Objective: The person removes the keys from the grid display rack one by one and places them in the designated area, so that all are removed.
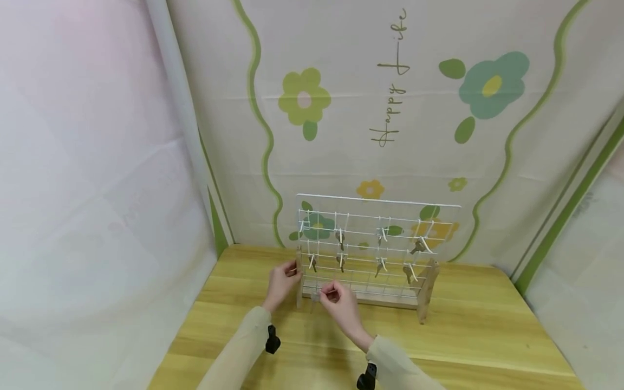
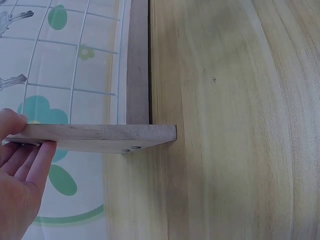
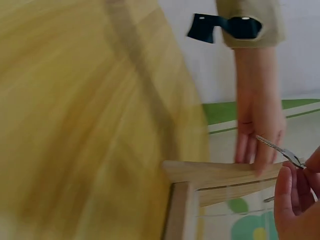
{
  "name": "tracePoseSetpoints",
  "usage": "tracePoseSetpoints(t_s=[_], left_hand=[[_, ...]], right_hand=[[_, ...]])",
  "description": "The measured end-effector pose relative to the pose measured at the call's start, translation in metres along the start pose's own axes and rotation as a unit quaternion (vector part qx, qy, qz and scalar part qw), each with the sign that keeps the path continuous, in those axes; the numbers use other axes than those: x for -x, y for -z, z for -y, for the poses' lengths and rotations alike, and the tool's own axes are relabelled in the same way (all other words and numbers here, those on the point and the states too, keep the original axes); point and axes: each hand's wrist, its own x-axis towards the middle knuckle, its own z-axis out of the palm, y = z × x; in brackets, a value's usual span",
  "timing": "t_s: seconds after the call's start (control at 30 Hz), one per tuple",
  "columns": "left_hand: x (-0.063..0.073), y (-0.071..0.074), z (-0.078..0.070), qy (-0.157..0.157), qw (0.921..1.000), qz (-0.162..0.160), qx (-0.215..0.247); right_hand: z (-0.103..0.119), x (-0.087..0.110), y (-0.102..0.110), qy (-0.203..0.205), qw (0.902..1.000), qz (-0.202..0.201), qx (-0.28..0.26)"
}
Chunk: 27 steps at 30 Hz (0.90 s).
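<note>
A white wire rack (image 1: 380,200) on wooden end supports stands on the table, with keys hanging in rows from its hooks. My left hand (image 1: 283,284) grips the rack's left wooden support (image 2: 90,134), thumb on one face and fingers on the other. In front of the rack's lower left, my right hand (image 1: 343,307) pinches a silver key (image 3: 274,145) by its head end between thumb and fingers. The blade of that key points away from the fingertips. In the head view, the held key overlaps the lower wires.
Among the hanging keys are a darker one (image 1: 408,273) at lower right and another (image 1: 418,246) above it. The right wooden support (image 1: 426,295) rises from the wood-grain table (image 1: 487,336). A flowered curtain (image 1: 341,157) hangs close behind the rack, and pale cloth (image 1: 97,189) borders the left side.
</note>
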Motion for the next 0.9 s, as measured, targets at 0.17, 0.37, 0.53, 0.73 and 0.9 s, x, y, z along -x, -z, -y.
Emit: tracePoseSetpoints(t_s=[0.17,0.37,0.53,0.73,0.9], left_hand=[[0.003,-0.001,0.002,0.002,1.0000,0.000,-0.003],[0.004,-0.001,0.001,0.013,0.9999,0.007,-0.001],[0.001,-0.002,0.002,0.020,0.9997,0.004,-0.009],[-0.001,-0.001,-0.001,0.019,0.9998,0.007,0.001],[-0.001,-0.001,-0.003,0.022,0.9997,0.009,0.005]], right_hand=[[-0.036,0.013,-0.005,0.001,0.9989,0.034,0.032],[-0.063,0.024,-0.010,0.008,0.9955,0.066,0.067],[-0.076,0.027,-0.016,0.000,0.9923,0.094,0.081],[-0.087,0.027,-0.023,-0.001,0.9904,0.116,0.076],[-0.092,0.027,-0.028,0.001,0.9904,0.117,0.074]])
